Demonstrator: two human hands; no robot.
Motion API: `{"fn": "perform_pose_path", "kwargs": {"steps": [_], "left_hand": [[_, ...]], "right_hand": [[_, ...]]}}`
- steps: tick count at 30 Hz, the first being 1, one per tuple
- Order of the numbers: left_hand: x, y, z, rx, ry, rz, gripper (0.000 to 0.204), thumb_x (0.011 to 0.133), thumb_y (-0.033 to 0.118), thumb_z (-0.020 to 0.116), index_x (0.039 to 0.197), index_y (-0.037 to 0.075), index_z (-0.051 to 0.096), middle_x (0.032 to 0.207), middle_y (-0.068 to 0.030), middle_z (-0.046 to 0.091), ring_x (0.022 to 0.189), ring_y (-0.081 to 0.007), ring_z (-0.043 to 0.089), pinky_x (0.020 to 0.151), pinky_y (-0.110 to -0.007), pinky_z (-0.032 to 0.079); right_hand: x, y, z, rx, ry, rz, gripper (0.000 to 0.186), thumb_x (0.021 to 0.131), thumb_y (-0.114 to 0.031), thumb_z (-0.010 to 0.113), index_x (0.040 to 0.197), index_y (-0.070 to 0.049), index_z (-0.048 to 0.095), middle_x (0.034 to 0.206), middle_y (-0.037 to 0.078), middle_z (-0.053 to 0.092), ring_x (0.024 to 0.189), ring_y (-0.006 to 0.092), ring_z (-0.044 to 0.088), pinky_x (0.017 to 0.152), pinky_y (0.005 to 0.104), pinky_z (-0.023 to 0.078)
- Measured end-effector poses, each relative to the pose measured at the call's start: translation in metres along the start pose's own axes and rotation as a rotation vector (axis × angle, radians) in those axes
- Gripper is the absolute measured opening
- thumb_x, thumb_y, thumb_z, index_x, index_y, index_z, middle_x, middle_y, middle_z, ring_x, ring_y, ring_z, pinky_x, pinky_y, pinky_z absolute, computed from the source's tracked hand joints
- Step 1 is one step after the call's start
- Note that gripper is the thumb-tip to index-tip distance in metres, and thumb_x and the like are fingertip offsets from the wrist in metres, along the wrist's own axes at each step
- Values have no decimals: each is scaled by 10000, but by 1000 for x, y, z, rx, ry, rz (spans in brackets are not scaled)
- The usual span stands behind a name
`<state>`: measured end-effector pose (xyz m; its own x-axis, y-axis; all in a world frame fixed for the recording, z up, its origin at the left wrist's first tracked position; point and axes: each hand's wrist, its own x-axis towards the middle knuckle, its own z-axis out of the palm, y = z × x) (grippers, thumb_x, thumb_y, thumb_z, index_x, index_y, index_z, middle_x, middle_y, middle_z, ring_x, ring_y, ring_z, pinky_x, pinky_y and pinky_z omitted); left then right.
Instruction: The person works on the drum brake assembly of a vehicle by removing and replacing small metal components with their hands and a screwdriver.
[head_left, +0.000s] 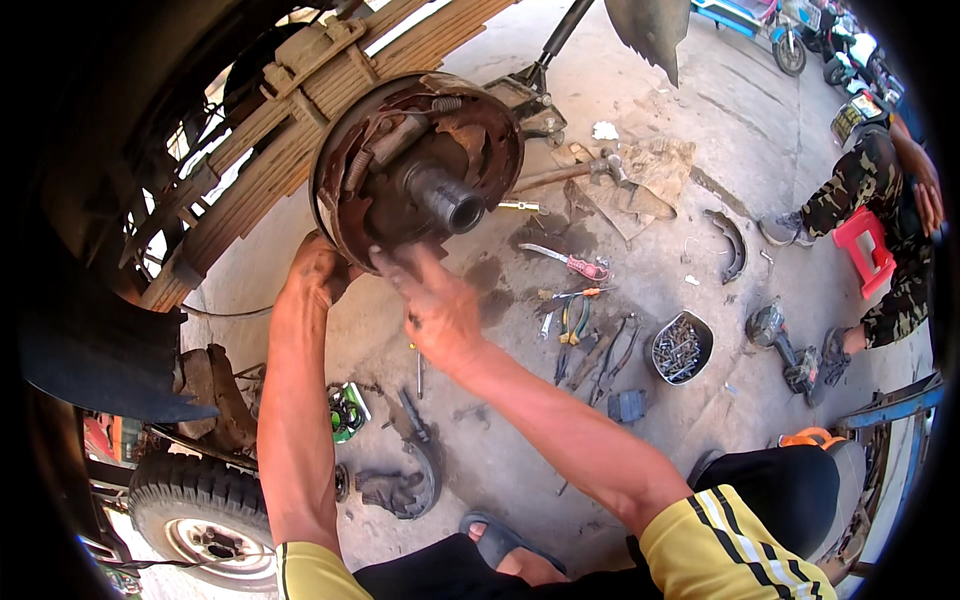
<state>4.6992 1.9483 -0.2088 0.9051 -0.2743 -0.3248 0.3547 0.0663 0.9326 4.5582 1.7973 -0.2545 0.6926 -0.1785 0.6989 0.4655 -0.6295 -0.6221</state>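
Observation:
A rusty drum brake assembly (pixel 420 160) with springs and a hollow axle spindle (pixel 450 200) sits on a vehicle's axle under leaf springs (pixel 300 110). My left hand (pixel 315 270) reaches behind the lower left edge of the brake backing plate and grips it. My right hand (pixel 435 300) presses its greasy fingers against the lower front of the assembly, just under the spindle. Whether the right hand holds a small part cannot be seen.
Pliers and other hand tools (pixel 585 335) lie on the concrete, beside a bowl of bolts (pixel 682 347), a hammer (pixel 575 172), a loose brake shoe (pixel 732 245) and another (pixel 405 485). A wheel (pixel 205 520) stands lower left. Another person in camouflage sits on a red stool (pixel 868 250) at right.

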Motion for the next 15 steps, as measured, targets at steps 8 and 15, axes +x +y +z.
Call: {"fn": "perform_pose_path", "kwargs": {"steps": [8,15], "left_hand": [[-2,-4,-6,-64,-40,52,347,940,174,651,1269,67,620,1103,-50,672,902,-164,665,746,-302,597],[-5,1,-10,-104,-100,-11,446,958,228,648,1351,53,529,1275,-93,614,1086,-242,642,864,-393,586]], "right_hand": [[-1,3,5,-79,-26,-77,501,790,-40,579,1288,-77,619,1154,76,571,894,246,650,732,377,577],[-5,9,11,-31,26,-53,493,801,-75,572,1291,-82,623,1192,69,568,911,233,634,746,360,583]]}}
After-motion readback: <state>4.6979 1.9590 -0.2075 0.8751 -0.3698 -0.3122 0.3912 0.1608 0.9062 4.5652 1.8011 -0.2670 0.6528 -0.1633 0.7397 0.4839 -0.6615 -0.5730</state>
